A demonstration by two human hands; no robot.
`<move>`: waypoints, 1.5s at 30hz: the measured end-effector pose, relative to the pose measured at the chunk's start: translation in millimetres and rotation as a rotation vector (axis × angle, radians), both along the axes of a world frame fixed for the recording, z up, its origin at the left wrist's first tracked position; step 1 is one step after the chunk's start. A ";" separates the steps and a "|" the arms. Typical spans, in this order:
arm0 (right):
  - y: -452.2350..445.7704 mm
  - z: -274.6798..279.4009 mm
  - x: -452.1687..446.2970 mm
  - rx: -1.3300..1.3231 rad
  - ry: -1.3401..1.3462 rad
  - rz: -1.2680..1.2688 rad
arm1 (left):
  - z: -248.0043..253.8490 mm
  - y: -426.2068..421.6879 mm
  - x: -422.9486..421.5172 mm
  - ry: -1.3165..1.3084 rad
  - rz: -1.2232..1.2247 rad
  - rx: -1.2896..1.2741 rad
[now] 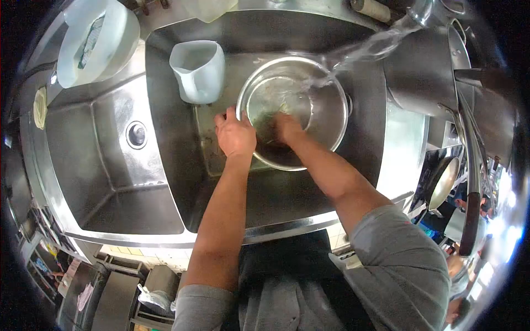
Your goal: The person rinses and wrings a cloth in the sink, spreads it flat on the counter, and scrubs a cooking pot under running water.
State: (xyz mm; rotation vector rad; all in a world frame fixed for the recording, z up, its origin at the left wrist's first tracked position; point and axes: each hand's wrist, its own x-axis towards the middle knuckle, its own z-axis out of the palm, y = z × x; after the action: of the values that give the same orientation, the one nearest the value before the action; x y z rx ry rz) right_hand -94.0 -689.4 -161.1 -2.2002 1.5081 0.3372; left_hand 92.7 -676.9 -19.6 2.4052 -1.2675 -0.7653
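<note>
A large round metal pot (343, 118) rests in the right-hand sink basin, with water pouring into it from the upper right. My left hand (236, 134) grips the pot's left rim. Inside the pot is my right hand (287, 128), its fingers closed and pointing down toward the pot's bottom. Something pale green shows at those fingertips, but blur and water hide what it is. Left of the pot, a translucent white plastic pitcher (201, 83) stands upright in the same basin.
A second sink basin (105, 165) with a drain (137, 134) lies to the left. Another white plastic container (107, 44) sits at its back edge. Large metal pans (419, 71) with long handles crowd the right side. Another person (457, 276) is at the far right.
</note>
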 end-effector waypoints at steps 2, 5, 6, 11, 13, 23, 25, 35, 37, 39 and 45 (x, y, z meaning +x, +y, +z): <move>-19.3 -12.7 29.5 0.072 -0.289 -0.366 | -0.9 -0.7 1.3 0.002 -0.016 0.022; -83.7 24.0 50.0 0.101 -0.415 -0.820 | -4.7 4.4 8.6 -0.007 -0.082 0.022; -96.7 34.6 50.2 0.220 -0.681 -1.042 | -6.2 5.3 9.4 -0.009 -0.124 -0.007; -71.0 -22.8 71.3 0.307 -0.706 -0.624 | -7.7 4.0 5.5 -0.009 -0.073 -0.068; -35.9 22.3 85.5 0.189 -0.508 -0.290 | -2.2 0.4 3.8 -0.025 -0.038 -0.052; -113.2 72.5 73.9 -0.003 -2.185 -1.103 | -7.1 -1.1 9.8 0.011 -0.115 -0.028; -87.2 92.2 98.7 -0.129 -1.225 -1.076 | -7.1 -2.5 11.7 0.004 -0.115 -0.022; -115.1 18.6 58.1 -0.178 0.017 -0.418 | -0.5 2.2 11.9 0.049 -0.077 -0.015; -88.1 30.5 86.5 0.149 -0.693 -0.668 | 0.5 -0.5 9.7 0.057 -0.077 0.000; -49.1 4.6 99.0 0.332 -0.350 -0.344 | 1.8 -4.7 6.3 -0.007 0.025 -0.056; -24.9 62.7 -46.8 0.201 0.549 0.280 | -14.2 -2.6 8.5 -0.091 -0.088 -0.092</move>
State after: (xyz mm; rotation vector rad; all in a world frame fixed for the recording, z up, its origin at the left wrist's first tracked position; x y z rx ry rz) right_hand -140.8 -714.3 -98.4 -2.2584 1.3293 1.2099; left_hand 101.3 -679.6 -33.8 2.3485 -1.4203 -0.6131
